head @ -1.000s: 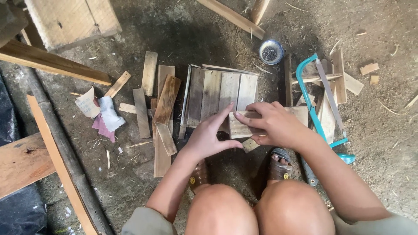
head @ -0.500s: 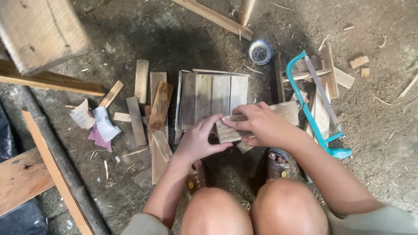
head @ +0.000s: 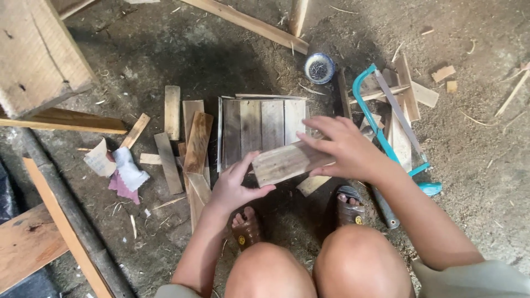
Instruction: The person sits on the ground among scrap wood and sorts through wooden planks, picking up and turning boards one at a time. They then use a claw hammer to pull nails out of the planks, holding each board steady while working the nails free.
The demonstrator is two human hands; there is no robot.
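A panel of joined slats (head: 262, 124) lies on the dirt floor (head: 165, 49) just beyond the hands. Right of the right hand (head: 345, 149) rests a teal hacksaw (head: 386, 118). Both hands, left hand (head: 234, 187) included, grip a short wooden block (head: 284, 163) (tilted) between them.

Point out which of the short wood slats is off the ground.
The short slat gripped at its ends by the left hand and right hand. All the other slats lie flat on the dirt floor.
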